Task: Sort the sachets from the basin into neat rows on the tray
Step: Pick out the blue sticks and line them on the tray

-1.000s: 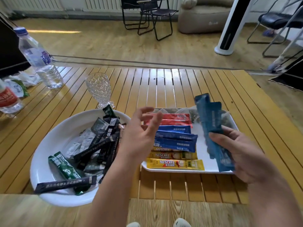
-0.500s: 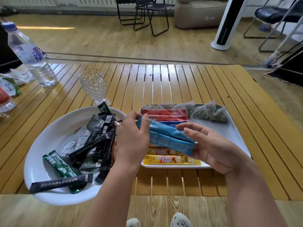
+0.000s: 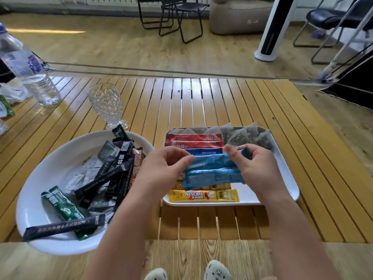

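Note:
Two light blue sachets (image 3: 212,170) lie crosswise just above the white tray (image 3: 286,174), pinched at their left ends by my left hand (image 3: 163,168) and at their right ends by my right hand (image 3: 260,168). On the tray lie red sachets (image 3: 193,138), a dark blue sachet (image 3: 203,151) and yellow Nescafe sachets (image 3: 203,196) in rows, with several tea bags (image 3: 246,135) along the far edge. The white basin (image 3: 40,178) on the left holds several black, green and brown sachets (image 3: 113,172).
A crystal glass (image 3: 106,104) stands just behind the basin. A plastic water bottle (image 3: 28,67) and wrappers sit at the table's far left. The slatted wooden table (image 3: 201,102) ends near my feet; chairs and a white fan stand beyond it.
My right hand swung the blue sachets from upright to crosswise and brought them over the tray. My left hand, open before, now pinches their left ends.

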`<action>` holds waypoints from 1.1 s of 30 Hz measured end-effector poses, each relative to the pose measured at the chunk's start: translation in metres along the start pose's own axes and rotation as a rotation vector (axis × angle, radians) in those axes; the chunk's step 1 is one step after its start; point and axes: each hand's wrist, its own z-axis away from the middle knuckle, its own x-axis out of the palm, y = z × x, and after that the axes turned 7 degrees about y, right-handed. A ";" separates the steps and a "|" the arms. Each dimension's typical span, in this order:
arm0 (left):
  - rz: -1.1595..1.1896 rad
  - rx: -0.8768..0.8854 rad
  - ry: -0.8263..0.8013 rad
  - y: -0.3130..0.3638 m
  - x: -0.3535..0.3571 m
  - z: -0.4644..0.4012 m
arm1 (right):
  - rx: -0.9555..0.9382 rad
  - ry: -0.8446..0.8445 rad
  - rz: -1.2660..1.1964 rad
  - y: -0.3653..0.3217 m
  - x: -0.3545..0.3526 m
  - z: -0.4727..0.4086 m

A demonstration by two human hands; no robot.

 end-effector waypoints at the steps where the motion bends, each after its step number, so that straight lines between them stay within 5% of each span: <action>1: -0.023 -0.009 -0.067 0.000 -0.002 0.000 | 0.006 -0.028 -0.006 0.000 -0.002 0.001; 14: -0.218 0.250 -0.303 0.015 0.003 0.008 | -0.179 -0.297 -0.101 -0.015 0.006 0.012; 19: 0.258 0.118 -0.001 0.020 0.001 0.004 | -0.094 -0.305 -0.141 -0.014 -0.006 0.007; 23: 0.524 0.055 -0.005 0.026 0.003 0.007 | -0.018 -0.353 -0.049 -0.009 -0.008 0.007; 30: 0.330 -0.090 -0.007 0.017 -0.005 0.002 | 0.002 -0.285 -0.047 -0.003 -0.027 0.001; 33: 0.196 -0.196 -0.198 0.018 -0.016 0.004 | 0.081 -0.303 0.069 0.003 -0.033 -0.001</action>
